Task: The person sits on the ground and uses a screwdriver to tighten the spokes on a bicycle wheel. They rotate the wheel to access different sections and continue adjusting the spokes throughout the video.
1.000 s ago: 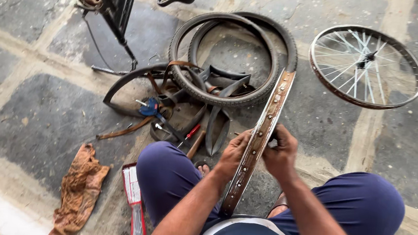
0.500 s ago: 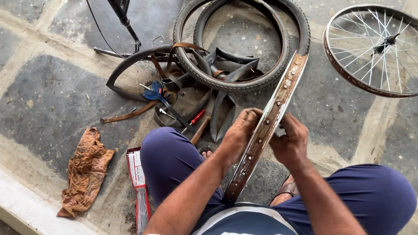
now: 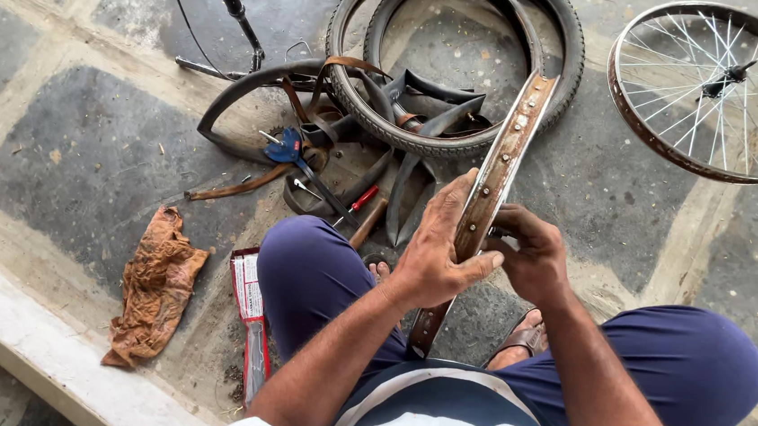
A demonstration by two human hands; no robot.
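Both hands grip a rusty wheel rim [image 3: 492, 190] standing edge-on between the knees: the left hand [image 3: 435, 249] wraps it, thumb pressed across the front, the right hand [image 3: 534, 252] curls closed behind it. Black tyres [image 3: 457, 142] lie at twelve o'clock, a spoked wheel [image 3: 722, 91] at two, a brown rag [image 3: 157, 286] at nine

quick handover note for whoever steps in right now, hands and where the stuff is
Left hand grips the rusty bare rim, which stands on edge between the knees. Right hand holds its other side.
Tyres and inner tubes lie ahead on the stone floor, with hand tools beside them; spoked wheel at right.
Done: rim stripped of tyre.
Left: not clear from here.
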